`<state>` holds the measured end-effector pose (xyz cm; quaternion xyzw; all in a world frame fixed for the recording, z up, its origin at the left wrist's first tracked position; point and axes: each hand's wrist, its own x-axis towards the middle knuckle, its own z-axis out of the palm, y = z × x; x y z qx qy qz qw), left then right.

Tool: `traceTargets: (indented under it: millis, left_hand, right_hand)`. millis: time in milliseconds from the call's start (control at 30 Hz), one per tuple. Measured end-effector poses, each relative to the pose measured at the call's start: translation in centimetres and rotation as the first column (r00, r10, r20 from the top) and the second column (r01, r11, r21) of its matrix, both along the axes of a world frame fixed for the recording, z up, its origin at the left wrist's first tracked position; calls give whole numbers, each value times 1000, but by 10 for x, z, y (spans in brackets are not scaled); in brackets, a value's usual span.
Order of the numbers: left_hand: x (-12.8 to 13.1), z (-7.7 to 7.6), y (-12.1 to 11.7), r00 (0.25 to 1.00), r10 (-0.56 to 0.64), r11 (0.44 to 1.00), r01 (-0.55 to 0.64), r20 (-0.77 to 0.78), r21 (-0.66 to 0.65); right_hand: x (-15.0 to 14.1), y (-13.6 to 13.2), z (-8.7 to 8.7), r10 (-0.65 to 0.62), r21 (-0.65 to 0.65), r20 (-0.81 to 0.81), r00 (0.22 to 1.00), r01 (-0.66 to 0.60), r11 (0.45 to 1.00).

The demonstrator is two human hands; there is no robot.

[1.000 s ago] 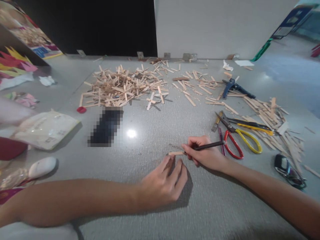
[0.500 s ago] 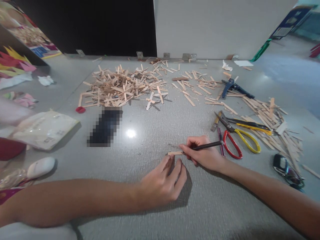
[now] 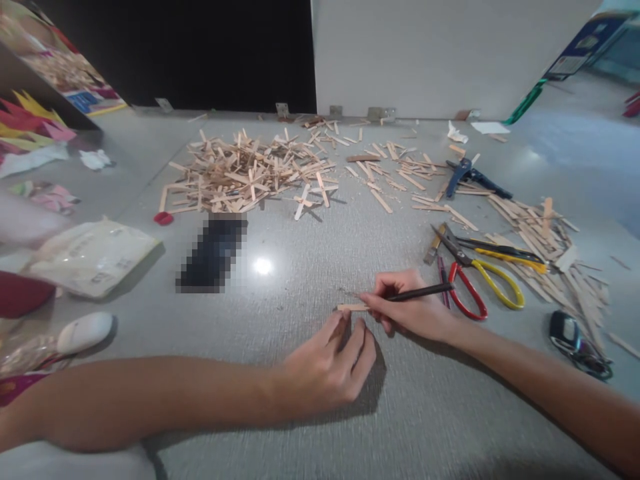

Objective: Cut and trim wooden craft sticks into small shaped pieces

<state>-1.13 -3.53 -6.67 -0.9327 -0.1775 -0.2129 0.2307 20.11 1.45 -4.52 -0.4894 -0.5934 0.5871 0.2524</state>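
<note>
Wooden stick stays put, black pen (in right hand) shifted slightly.

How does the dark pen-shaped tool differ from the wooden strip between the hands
The pen-shaped tool is dark; the wooden strip is pale. The tool slants in the right hand; the strip lies at the left hand. The tool's visible part looks longer than the strip's. Both are slim.

Sticks, scissors on gray table
</note>
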Motion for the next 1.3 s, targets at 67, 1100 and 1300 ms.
traceTargets:
  millis: [67,1100,1300]
  left_hand:
    - [0,1,0,1000,-2,1000,2,4,-10]
    - [1,-1,2,998,-29,999,31,61,-33]
    - [2,-2,3,998,-25,999,27,57,-38]
  right_hand:
    - [-1,-1,-2,4,26,7,1000,-4,1000]
    - [-2,0,-9,-2,100,65,998,-4,995]
    - [-3,-1,-9,-8,103,67,998,1,995]
